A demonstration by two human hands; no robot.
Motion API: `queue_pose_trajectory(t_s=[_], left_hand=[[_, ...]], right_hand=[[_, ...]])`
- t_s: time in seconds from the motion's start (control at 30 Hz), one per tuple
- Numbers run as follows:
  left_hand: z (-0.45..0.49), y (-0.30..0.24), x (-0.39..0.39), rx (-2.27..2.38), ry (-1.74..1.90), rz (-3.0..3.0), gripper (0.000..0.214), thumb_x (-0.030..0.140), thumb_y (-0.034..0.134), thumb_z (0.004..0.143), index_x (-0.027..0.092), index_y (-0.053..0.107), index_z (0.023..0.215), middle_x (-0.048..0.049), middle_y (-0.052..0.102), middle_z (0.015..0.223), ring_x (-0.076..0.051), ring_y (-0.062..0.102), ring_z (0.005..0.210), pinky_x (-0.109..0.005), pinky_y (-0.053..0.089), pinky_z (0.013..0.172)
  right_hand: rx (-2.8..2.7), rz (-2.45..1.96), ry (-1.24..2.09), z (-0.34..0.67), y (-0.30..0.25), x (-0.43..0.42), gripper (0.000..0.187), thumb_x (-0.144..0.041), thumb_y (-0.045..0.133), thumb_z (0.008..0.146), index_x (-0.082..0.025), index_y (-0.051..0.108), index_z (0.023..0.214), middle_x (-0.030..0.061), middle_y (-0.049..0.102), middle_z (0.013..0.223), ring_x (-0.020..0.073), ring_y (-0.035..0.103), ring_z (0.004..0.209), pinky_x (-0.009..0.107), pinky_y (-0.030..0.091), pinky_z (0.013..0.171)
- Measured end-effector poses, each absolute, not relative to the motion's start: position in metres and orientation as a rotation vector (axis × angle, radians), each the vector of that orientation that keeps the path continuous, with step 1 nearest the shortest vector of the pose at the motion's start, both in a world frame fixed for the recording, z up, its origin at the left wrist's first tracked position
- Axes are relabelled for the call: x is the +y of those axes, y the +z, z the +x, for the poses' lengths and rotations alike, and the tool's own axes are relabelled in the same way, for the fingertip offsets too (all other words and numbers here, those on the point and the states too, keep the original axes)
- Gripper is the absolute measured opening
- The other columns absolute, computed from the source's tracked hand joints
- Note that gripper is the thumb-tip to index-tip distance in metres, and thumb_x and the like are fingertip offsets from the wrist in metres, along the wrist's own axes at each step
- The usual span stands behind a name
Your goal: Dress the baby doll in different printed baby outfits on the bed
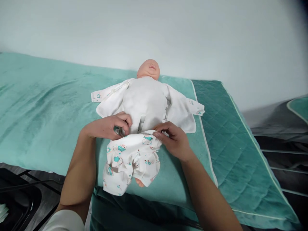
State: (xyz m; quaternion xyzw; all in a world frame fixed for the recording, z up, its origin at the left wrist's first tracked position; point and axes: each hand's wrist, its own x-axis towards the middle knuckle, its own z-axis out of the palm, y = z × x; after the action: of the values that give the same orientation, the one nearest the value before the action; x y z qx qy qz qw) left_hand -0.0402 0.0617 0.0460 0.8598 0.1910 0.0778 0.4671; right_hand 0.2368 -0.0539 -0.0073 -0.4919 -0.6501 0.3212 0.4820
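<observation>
The right hand [174, 139] is pinching one end of the waistband of the pants [132, 147] between thumb and finger. The left hand [108, 125] is curling its thumb and fingers onto the band's other end. The pants are lying between and below the hands, with a foot [139, 182] showing from one leg. The doll [145, 99] is lying face up beyond both hands, the jacket [181, 110] spreading open on either side. A green sheet [48, 118] is lying beneath everything, and a quilted pad [231, 141] is extending beyond the right hand.
</observation>
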Motion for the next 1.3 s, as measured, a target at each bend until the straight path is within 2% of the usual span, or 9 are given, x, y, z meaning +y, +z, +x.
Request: queue_pose_trajectory(t_s=[0.17,0.3,0.4,0.53,0.67,0.8,0.93,1.1,1.3], left_hand=[[-0.037,0.039,0.062,0.502,0.309,2.000,0.004,0.021,0.073,0.080,0.023,0.072,0.076,-0.0042,0.067,0.097,-0.018,0.061,0.092,-0.030,0.050,0.086],[-0.027,0.016,0.065,0.761,0.822,1.708,0.021,0.041,0.080,0.081,0.022,0.070,0.082,-0.0031,0.064,0.082,-0.016,0.058,0.075,-0.030,0.047,0.069],[-0.017,-0.002,0.071,0.827,1.155,1.604,0.023,0.040,0.081,0.079,0.022,0.068,0.084,-0.0006,0.062,0.080,-0.014,0.054,0.072,-0.028,0.043,0.067],[-0.008,-0.014,0.076,0.934,1.361,1.573,0.015,0.031,0.075,0.081,0.022,0.064,0.085,0.0016,0.059,0.080,-0.013,0.052,0.073,-0.026,0.042,0.069],[-0.004,-0.020,0.078,1.111,1.375,1.535,0.013,0.028,0.069,0.082,0.022,0.059,0.087,0.0033,0.055,0.078,-0.013,0.049,0.072,-0.025,0.040,0.068],[-0.003,-0.025,0.084,1.233,1.291,1.502,0.011,0.027,0.065,0.084,0.022,0.056,0.087,0.0035,0.054,0.079,-0.014,0.049,0.073,-0.026,0.041,0.071],[-0.002,-0.028,0.090,1.280,1.255,1.558,0.006,0.023,0.059,0.085,0.022,0.057,0.090,0.0013,0.061,0.087,-0.016,0.057,0.084,-0.030,0.045,0.082],[0.000,-0.026,0.088,1.288,1.206,1.653,0.015,0.021,0.053,0.088,0.023,0.061,0.101,-0.0024,0.071,0.103,-0.020,0.065,0.103,-0.035,0.048,0.098],[-0.002,-0.026,0.084,1.284,1.199,1.621,0.025,0.020,0.054,0.087,0.023,0.063,0.111,-0.0044,0.074,0.115,-0.021,0.067,0.113,-0.037,0.049,0.105]], right_hand=[[-1.378,-1.300,0.708,0.234,-0.017,-0.045,0.024,-0.048,0.070,0.094,-0.025,0.065,0.093,-0.0001,0.068,0.081,0.0156,0.060,0.071,0.030,0.049,0.064],[-1.291,-1.314,0.635,0.233,-0.018,-0.038,0.026,-0.049,0.069,0.093,-0.024,0.061,0.092,-0.0023,0.060,0.075,0.0144,0.052,0.066,0.028,0.044,0.060],[-1.264,-1.333,0.606,0.237,-0.011,-0.030,0.026,-0.048,0.069,0.093,-0.024,0.060,0.091,-0.0029,0.057,0.074,0.0138,0.049,0.066,0.028,0.041,0.060],[-1.299,-1.347,0.561,0.254,0.008,-0.006,0.019,-0.040,0.069,0.090,-0.023,0.060,0.087,-0.0034,0.055,0.072,0.0133,0.047,0.065,0.029,0.038,0.061],[-1.316,-1.356,0.585,0.261,0.019,0.029,0.016,-0.034,0.071,0.087,-0.023,0.061,0.081,-0.0056,0.048,0.061,0.0120,0.041,0.058,0.029,0.032,0.057],[-1.144,-1.265,0.742,0.251,0.002,0.042,0.027,-0.044,0.075,0.084,-0.022,0.060,0.076,-0.0049,0.048,0.061,0.0111,0.038,0.058,0.028,0.029,0.056],[-1.237,-1.151,0.952,0.260,-0.009,0.029,0.034,-0.053,0.083,0.080,-0.023,0.067,0.083,-0.0033,0.052,0.068,0.0122,0.042,0.063,0.028,0.033,0.057],[-1.423,-0.963,1.314,0.284,0.001,0.016,0.042,-0.044,0.092,0.073,-0.027,0.071,0.105,0.0012,0.065,0.093,0.0172,0.059,0.082,0.031,0.049,0.070],[-1.369,-1.012,1.154,0.290,-0.007,0.023,0.031,-0.034,0.090,0.072,-0.025,0.069,0.093,-0.0001,0.063,0.085,0.0157,0.056,0.075,0.031,0.045,0.066]])
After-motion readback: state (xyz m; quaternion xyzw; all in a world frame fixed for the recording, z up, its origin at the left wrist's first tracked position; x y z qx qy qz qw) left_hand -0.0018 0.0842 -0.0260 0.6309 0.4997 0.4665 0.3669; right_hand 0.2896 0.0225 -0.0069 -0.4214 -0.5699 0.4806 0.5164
